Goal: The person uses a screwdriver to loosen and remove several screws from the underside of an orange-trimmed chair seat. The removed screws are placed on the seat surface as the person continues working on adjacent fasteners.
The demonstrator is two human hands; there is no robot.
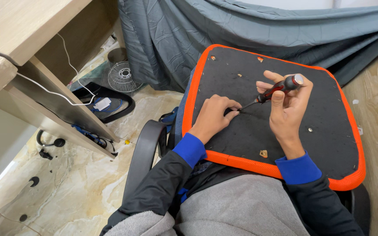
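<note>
Both grips were busy: the right hand (287, 107) was clamped around a red-and-black screwdriver (273, 92), while the left hand (213, 117) pressed curled fingers by its tip on the black, orange-edged seat cushion (320, 131) across the lap. Beyond hung grey cloth (224, 26).

Bright, even, sharp; edges perhaps slightly distorted.

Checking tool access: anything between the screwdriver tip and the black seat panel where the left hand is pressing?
Nothing visible. The right hand holds the screwdriver, its tip at the seat panel beside the left hand fingers, which partly hide the contact spot.
</note>
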